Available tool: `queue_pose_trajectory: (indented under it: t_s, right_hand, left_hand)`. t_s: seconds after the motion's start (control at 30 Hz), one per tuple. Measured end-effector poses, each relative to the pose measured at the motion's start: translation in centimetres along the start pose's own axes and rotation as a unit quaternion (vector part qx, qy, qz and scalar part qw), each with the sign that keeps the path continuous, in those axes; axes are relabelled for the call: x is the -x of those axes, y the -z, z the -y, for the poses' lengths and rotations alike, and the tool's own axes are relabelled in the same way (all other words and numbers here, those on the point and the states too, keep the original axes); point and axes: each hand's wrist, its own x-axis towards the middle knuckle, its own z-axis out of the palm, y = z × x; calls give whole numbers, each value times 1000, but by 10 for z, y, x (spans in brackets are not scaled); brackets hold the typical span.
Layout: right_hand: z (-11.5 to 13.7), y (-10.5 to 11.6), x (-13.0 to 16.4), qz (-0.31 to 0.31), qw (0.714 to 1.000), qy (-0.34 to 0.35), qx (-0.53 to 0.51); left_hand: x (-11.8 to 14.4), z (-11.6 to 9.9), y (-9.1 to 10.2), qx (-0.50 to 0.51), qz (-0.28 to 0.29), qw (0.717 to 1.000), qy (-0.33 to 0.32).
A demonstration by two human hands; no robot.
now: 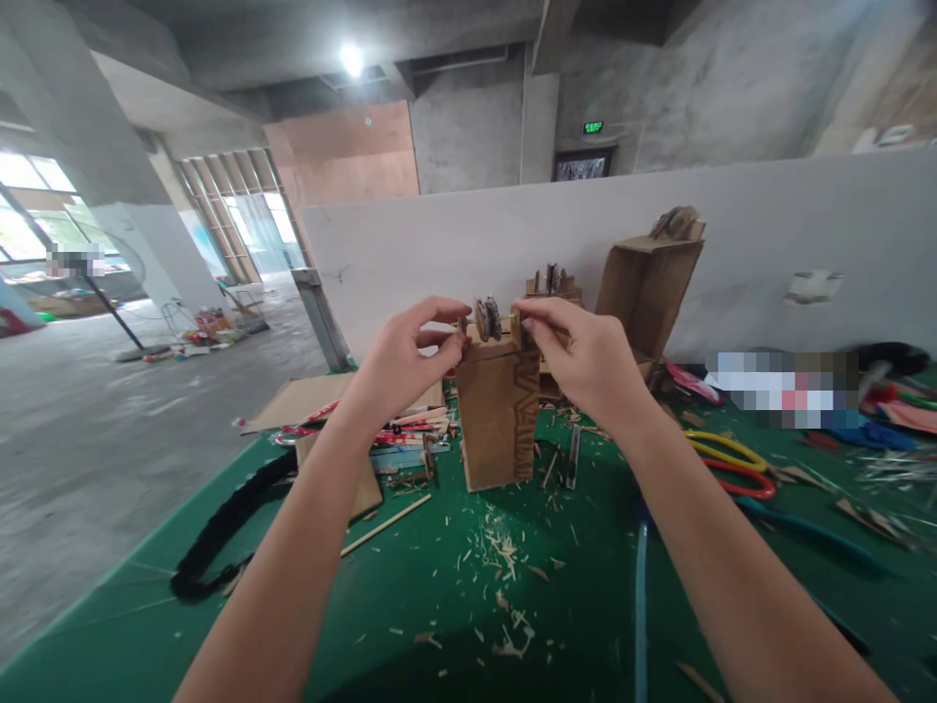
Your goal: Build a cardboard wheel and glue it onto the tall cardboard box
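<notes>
A brown cardboard box stands upright on the green table, a strip of bare corrugation down its right side. On its top, stacked cardboard discs sit on edge between two small upright cardboard tabs. My left hand is closed in a pinch on the left tab. Across from it, my right hand pinches the right tab between thumb and fingers. Whether a thin stick runs through the discs is too small to tell.
Behind stand another cardboard piece with discs and a taller open cardboard box. Yellow-handled scissors lie right, a utility knife nearer the middle. A wooden stick, black band and scattered shavings lie around.
</notes>
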Motion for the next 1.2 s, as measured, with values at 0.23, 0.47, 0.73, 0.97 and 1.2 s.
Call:
queue_pose_trajectory:
  t_s: [0.23, 0.47, 0.73, 0.97, 1.2]
  right_hand:
    - [-3, 1, 1, 2, 1000, -14, 2]
    - [-2, 1, 0, -1, 1000, 4, -11]
    - [-4, 1, 1, 2, 1000, 10, -12]
    - [-5, -1, 2, -6, 1000, 5, -18]
    - [-5, 0, 2, -3, 1000, -2, -24]
  left_hand:
    - [0, -1, -3, -8, -4, 1000, -7]
    - [1, 2, -2, 9, -4, 1000, 4]
    - [-1, 4, -2, 11, -2, 1000, -7]
    - [0, 4, -3, 8, -3, 1000, -8]
    - [0, 5, -2, 13, -2, 1000, -3]
